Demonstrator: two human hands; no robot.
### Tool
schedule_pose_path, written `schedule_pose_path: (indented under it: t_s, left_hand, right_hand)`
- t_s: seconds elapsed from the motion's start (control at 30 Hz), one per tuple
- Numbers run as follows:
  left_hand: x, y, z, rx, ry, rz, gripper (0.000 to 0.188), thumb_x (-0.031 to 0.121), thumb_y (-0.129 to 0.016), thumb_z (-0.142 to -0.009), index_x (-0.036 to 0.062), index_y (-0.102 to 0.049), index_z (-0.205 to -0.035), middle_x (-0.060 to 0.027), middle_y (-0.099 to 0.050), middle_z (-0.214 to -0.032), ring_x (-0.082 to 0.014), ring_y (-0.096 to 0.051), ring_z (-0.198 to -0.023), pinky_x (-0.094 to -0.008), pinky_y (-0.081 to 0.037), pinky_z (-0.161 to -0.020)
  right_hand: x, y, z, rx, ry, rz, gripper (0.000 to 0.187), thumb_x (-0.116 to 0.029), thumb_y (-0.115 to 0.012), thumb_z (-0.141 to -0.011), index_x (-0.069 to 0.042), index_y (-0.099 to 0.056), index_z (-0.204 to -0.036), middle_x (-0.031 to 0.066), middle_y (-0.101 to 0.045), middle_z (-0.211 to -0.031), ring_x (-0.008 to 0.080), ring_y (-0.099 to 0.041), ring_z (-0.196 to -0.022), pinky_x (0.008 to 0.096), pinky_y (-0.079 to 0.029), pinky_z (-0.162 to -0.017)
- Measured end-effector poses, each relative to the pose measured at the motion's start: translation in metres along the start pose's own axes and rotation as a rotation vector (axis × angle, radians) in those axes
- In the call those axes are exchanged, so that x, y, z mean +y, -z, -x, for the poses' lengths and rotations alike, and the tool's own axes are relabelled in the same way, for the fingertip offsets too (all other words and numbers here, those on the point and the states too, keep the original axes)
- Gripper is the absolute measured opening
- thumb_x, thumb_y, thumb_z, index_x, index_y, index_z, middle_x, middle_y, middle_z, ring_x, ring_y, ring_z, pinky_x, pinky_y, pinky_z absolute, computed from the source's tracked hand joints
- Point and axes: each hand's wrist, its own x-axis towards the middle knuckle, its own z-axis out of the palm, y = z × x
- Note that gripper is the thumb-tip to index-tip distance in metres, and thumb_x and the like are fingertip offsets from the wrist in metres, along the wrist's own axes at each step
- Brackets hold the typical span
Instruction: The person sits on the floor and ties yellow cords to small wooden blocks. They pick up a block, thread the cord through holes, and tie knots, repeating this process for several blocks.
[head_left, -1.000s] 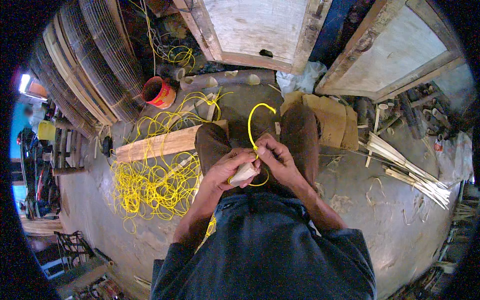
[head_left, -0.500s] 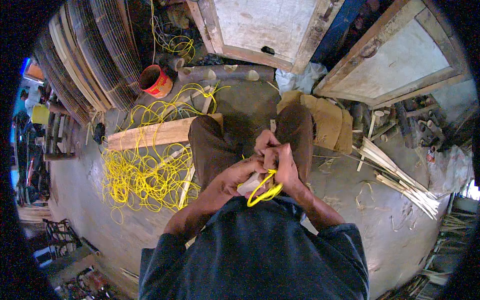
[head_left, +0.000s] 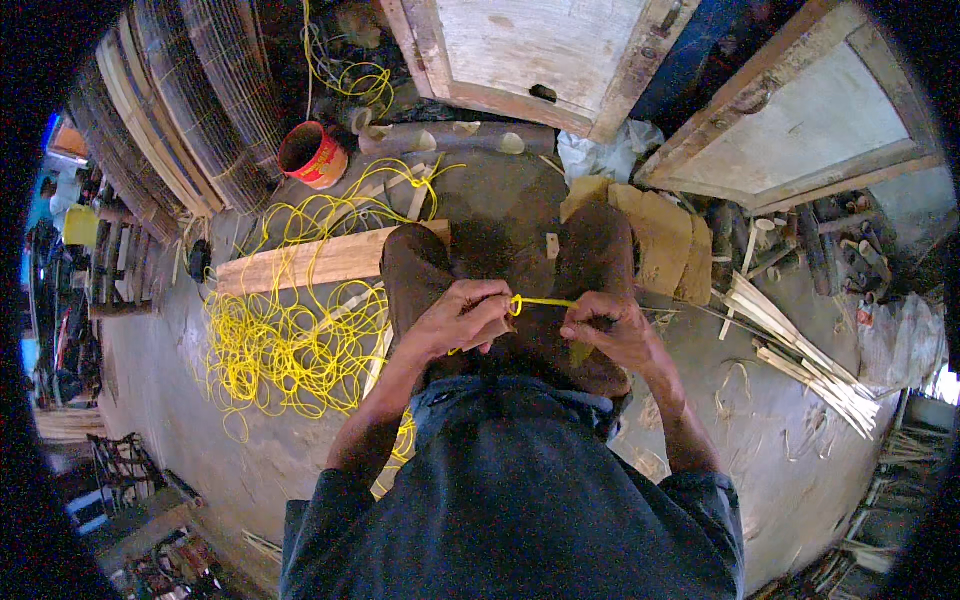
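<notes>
Head view: loose yellow cord heaped on the floor, its far end lost among clutter. Left hand and right hand each pinch a taut cord length above the knees; the small knot is partly hidden.

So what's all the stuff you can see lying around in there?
yellow cord: one short stretch, yellow, pulled tight between the two hands
tangle of yellow cord: one heap, yellow, on the floor to the left
wooden plank: one, pale brown, across the cord heap
bucket: one, red-orange, upper left
wire mesh panels: a stack, grey, leaning at far left
wooden framed panels: two, pale, along the top
bamboo strips: a bundle, pale, right floor
white bag: one, top middle
left hand: pinches the cord's knotted end
right hand: grips the cord's other end
</notes>
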Motion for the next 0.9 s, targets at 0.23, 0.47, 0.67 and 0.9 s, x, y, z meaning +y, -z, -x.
schedule_pose_path:
  t_s: [0.23,0.47,0.67,0.9]
  left_hand:
    - [-0.050,-0.005,-0.034,0.104,-0.510,-0.539,0.021,0.016,-0.054,-0.088,-0.0030,-0.058,-0.093,-0.0156,-0.062,-0.083,-0.0266,-0.061,-0.076,-0.0343,-0.049,-0.067]
    - [-0.048,-0.014,-0.026,0.186,-0.164,-0.047,0.029,0.027,-0.050,-0.095,0.0017,-0.060,-0.086,-0.0032,-0.059,-0.071,-0.0125,-0.056,-0.060,-0.0276,-0.045,-0.052]
    - [-0.033,-0.025,-0.019,0.152,-0.209,0.033,0.034,0.033,-0.048,-0.096,0.0055,-0.060,-0.081,0.0001,-0.054,-0.060,-0.0068,-0.051,-0.049,-0.0237,-0.040,-0.041]
    - [-0.040,0.001,-0.017,0.034,-0.130,-0.319,0.028,0.025,-0.061,-0.089,0.0036,-0.060,-0.108,-0.0089,-0.061,-0.104,-0.0207,-0.058,-0.096,-0.0314,-0.047,-0.085]
  right_hand:
    - [-0.018,-0.029,-0.024,0.226,0.110,0.181,0.019,-0.016,-0.060,-0.089,-0.002,-0.061,-0.103,0.0120,-0.066,-0.086,0.0259,-0.066,-0.082,0.0354,-0.050,-0.072]
    - [-0.022,-0.045,-0.032,0.299,0.067,0.157,0.016,-0.012,-0.066,-0.081,-0.005,-0.058,-0.092,0.0153,-0.063,-0.086,0.0344,-0.063,-0.084,0.0390,-0.051,-0.071]
    - [-0.021,-0.044,-0.035,0.334,0.129,0.264,0.020,-0.015,-0.070,-0.077,-0.006,-0.055,-0.086,0.0134,-0.060,-0.081,0.0351,-0.061,-0.077,0.0403,-0.050,-0.067]
    - [-0.027,-0.008,-0.032,0.315,0.147,0.264,0.024,-0.018,-0.073,-0.077,-0.002,-0.056,-0.080,0.0096,-0.056,-0.071,0.0225,-0.054,-0.063,0.0340,-0.043,-0.058]
